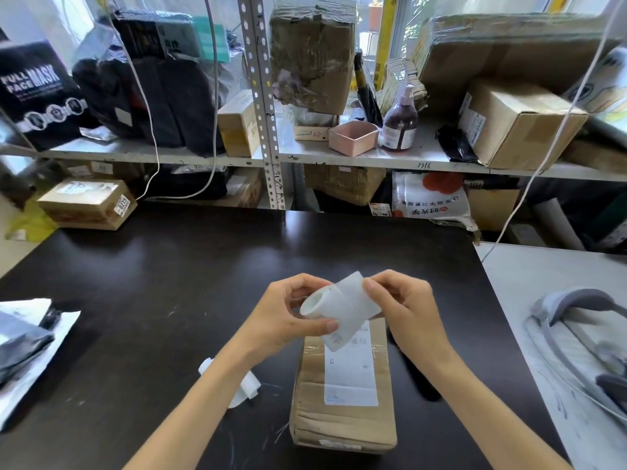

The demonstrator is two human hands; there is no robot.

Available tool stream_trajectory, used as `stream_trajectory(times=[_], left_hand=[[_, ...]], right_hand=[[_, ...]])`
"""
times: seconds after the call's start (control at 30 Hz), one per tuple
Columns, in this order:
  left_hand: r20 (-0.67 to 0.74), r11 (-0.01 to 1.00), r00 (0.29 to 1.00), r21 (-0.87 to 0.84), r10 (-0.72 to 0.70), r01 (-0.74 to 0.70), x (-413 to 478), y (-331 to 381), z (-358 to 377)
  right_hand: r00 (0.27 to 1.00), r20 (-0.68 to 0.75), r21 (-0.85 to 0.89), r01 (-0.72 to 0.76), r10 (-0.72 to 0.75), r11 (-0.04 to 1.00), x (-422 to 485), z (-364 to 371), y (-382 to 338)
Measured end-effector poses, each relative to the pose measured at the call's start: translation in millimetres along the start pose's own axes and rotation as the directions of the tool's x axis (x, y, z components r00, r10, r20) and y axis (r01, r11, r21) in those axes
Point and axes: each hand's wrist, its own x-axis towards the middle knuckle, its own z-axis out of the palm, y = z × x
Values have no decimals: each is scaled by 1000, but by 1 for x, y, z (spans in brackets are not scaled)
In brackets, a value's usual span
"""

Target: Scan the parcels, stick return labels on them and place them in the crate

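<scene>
Left hand [285,317] is curled round one white label roll [339,307], whose loose end is pinched by the thumb and fingers of the right hand [403,310]. One cardboard parcel [342,401], bearing one shipping label [351,378], is laid on the black table [152,300] just beneath both hands.

FULL FACE MASK on black box [37,93]

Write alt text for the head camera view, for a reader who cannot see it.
A left hand grips a white paper label roll and a right hand pinches its loose end, above a brown cardboard parcel on a black table. Cluttered metal shelves stand behind.
</scene>
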Motion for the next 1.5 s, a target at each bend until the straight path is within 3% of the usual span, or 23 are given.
stream_trajectory(times=[0.1, 0.17, 0.23, 0.33, 0.53, 0.63, 0.7, 0.8, 0.83, 0.9, 0.97, 1.03, 1.1, 1.5], left_hand=[[-112, 990, 994, 143, 16, 0, 5, -18, -12], [-285, 949, 958, 311, 44, 49, 11, -35, -19], [-389, 882, 920, 446, 40, 150, 18, -54, -25], [-449, 810, 892, 507, -44, 295, 28, -82, -32], [-429, 721, 884, 551, -186, 420, 44, -113, -37], [-352, 660, 896, 610, -271, 439, 54, -105, -40], [-321, 669, 913, 623, -251, 404, 57, -89, -36], [-402, 788, 916, 567, 11, 239, 59, -54, -14], [-427, 824, 904, 520, 23, 224, 58, -40, -3], [-359, 903, 922, 331, -147, 273, 59, -17, 17], [-188, 917, 909, 80, -371, 391, 60, -1, 33], [-95, 879, 875, -112, -474, 463, 60, 7, 41], [-98, 860, 861, -184, -499, 477, 62, 8, 44], [-199, 911, 902, 80, -383, 405, 58, -4, 48]], right_hand=[[952, -221, 73, -202, 213, 977, 19, -2, 19], [917, -346, -31, -220, 196, 975, 27, -6, 30], [929, -349, -163, -191, 125, 968, 28, -8, 36], [950, -305, -276, -163, 74, 947, 26, -5, 41], [965, -259, -366, -127, 30, 922, 27, -2, 45], [970, -241, -433, -105, -3, 895, 31, -2, 46], [971, -237, -483, -90, -31, 871, 33, -1, 46], [975, -201, -580, -42, -93, 814, 33, 4, 43], [976, -180, -612, -13, -123, 791, 33, 7, 42], [970, -126, -666, 73, -209, 742, 31, 12, 38], [938, -47, -731, 201, -342, 652, 25, 17, 36], [881, 73, -784, 340, -467, 519, 18, 18, 37], [838, 145, -803, 411, -526, 433, 12, 17, 41], [670, 182, -781, 544, -720, 308, -1, 7, 57]])
